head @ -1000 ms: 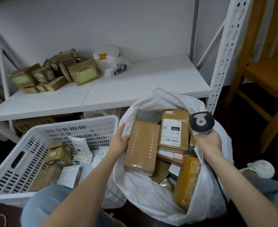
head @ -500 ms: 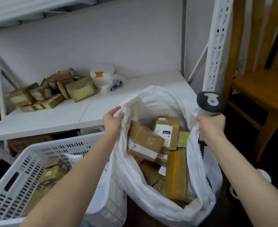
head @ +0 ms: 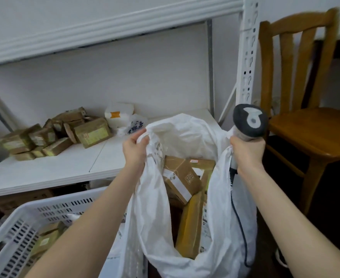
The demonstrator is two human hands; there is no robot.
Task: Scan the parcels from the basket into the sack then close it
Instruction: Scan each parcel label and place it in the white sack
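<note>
A white sack (head: 187,135) stands open in front of me, held up by both hands. My left hand (head: 134,149) grips its left rim. My right hand (head: 247,155) grips the grey barcode scanner (head: 249,123) together with the sack's right rim; the scanner's cable runs down the sack's side. Inside the sack lie several brown parcels, among them a cardboard box (head: 182,177) and a tall yellow-brown packet (head: 191,227). The white slotted basket (head: 14,223) sits at lower left with a few brown parcels (head: 44,239) in it, partly hidden by my left arm.
A white metal shelf (head: 50,167) behind holds a heap of brown parcels (head: 54,135) and a white packet (head: 121,115). Its upright post (head: 245,57) stands right of the sack. A wooden chair (head: 309,125) is at the right. More boxes lie under the shelf.
Both hands have lifted the sack's rim upward and drawn it taller. The left hand left the box inside the sack and took the rim. The parcels have settled lower in the sack.
</note>
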